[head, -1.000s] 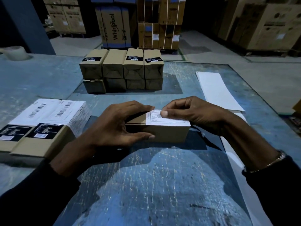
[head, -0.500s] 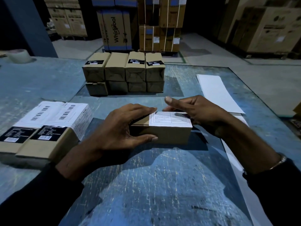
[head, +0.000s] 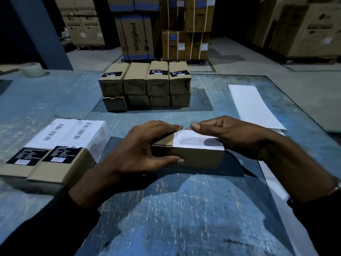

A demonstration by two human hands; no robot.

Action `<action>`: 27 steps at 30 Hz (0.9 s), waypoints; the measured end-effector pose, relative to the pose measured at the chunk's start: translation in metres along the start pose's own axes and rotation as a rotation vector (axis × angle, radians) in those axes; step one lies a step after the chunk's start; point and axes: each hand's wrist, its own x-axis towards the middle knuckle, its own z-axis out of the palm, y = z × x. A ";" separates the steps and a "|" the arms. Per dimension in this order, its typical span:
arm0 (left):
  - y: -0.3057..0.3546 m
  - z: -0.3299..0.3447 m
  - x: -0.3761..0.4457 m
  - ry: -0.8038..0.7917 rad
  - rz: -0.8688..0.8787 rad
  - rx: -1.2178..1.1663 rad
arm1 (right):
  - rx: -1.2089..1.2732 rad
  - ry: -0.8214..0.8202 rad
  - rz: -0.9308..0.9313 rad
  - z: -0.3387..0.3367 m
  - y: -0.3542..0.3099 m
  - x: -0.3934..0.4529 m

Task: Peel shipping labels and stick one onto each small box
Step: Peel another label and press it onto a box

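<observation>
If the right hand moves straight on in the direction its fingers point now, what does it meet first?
Most likely the left hand: the right hand points leftward over the label, their fingertips nearly touching. Depth is unclear.

Left hand [head: 147, 148] hides box's [head: 199, 156] left end; label [head: 193, 140] text too blurred to read; label sheet [head: 273, 182] cut off at frame btm.

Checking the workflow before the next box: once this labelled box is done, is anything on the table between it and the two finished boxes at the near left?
Nothing visible. The box, gripped by the left hand with the right hand over its label, has only bare table between it and the finished boxes.
</observation>
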 end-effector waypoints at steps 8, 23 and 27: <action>0.001 0.000 0.001 0.014 -0.010 -0.023 | -0.076 0.048 -0.024 0.008 -0.012 -0.002; 0.003 -0.002 0.003 0.004 -0.029 -0.091 | -0.151 0.252 -0.210 0.021 -0.012 0.001; 0.005 -0.002 0.003 0.010 -0.034 -0.109 | -0.197 0.244 -0.195 0.024 -0.011 0.004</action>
